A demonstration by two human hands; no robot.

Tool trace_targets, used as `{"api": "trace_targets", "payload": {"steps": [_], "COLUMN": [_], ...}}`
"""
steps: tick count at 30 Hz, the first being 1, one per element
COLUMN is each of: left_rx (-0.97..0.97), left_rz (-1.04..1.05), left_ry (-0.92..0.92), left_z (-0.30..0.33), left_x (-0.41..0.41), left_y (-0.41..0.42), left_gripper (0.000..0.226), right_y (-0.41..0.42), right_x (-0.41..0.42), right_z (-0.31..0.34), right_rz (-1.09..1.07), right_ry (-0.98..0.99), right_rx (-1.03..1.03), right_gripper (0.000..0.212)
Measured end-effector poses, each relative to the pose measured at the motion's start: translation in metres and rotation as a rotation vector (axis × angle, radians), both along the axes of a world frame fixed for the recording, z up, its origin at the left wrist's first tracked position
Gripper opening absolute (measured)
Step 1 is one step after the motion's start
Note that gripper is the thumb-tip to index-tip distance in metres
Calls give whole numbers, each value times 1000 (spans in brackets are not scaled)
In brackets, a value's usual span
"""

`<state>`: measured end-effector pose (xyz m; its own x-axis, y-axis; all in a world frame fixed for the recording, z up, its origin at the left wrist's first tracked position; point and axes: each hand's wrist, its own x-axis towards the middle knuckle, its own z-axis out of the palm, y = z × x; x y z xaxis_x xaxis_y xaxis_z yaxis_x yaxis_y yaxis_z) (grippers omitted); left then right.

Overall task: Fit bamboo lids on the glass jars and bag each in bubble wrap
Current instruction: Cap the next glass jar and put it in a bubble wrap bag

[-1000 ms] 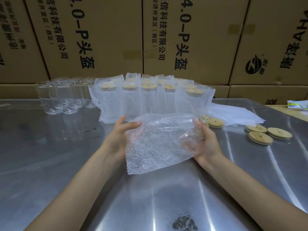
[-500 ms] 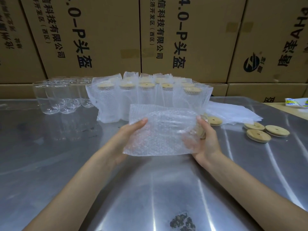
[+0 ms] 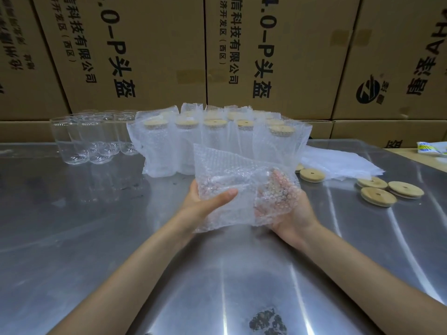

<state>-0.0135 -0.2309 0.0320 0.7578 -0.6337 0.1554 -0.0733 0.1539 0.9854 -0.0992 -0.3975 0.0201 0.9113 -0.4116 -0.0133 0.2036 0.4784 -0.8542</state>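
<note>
Above the middle of the steel table, the left hand grips the bubble-wrap bag from its left. The right hand cups its right end, fingers curled behind the wrap. The bagged jar inside seems to lie sideways, long axis running hand to hand, the finished row just beyond toward the far edge.

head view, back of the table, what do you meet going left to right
empty glass jars → bagged jars with bamboo lids → flat bubble wrap bags → loose bamboo lids → printed packet at the right edge
</note>
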Motion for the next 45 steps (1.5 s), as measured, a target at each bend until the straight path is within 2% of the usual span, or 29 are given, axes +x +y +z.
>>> {"api": "trace_targets", "payload": {"steps": [3, 7, 9, 13, 17, 19, 21, 24, 27, 31, 34, 35, 37, 38, 40, 43, 45], "left_rx": [52, 71, 79, 105, 110, 88, 38, 7, 53, -22, -107, -153, -260, -306, -340, -319, -251], "left_rz": [-65, 13, 63, 68, 54, 45, 26, -13, -19, 39, 29, 13, -19, -26, 12, 177, 266], "left_ry": [-26, 26, -4, -52, -83, -89, -76, -37, -48, 4, 195, 260, 330, 356, 365, 318, 213], "left_z": [3, 9, 8, 5, 6, 5, 3, 1, -3, -5, -6, -5, -2, -2, -1, 0, -4], "left_x": [-1, 9, 10, 2, 1, 2, 3, 6, 8, 11, 14, 13, 12, 11, 9, -7, -19], "left_y": [-1, 4, 3, -1, -2, -3, -3, -1, 0, 0, -5, -6, -7, -7, -9, -15, -18], "left_gripper": [77, 103, 109, 99, 46, 34, 39, 64, 79, 74, 74, 69, 40, 29, 31, 79, 83], "right_y": [-2, -4, -5, -3, -3, -3, -3, -3, -3, -4, -9, -12, -15, -14, -5, 26, 45], "right_x": [1, 2, 1, 0, 1, 1, 1, 0, 1, 3, 6, 6, 3, 1, 0, -1, -1], "right_z": [-2, -2, -2, -3, -3, -3, -3, -5, -6, -1, 1, 2, 3, 3, 4, 0, -3], "right_rz": [-71, -72, -67, -62, -105, -109, -99, -86, -73, -109, -267, -362, -465, -435, -239, 225, 414], "right_ry": [-33, -47, -51, -100, -121, -128, -124, -102, -97, -45, -13, -8, 4, 13, 47, 72, -12], "right_rx": [50, 43, 16, 13, 16, 13, -4, -41, -110, -186, -216, -177, -90, -39, 27, -84, -97], "right_gripper": [64, 46, 38, 44, 46, 43, 47, 50, 36, 31, 34, 38, 56, 70, 91, 88, 80]}}
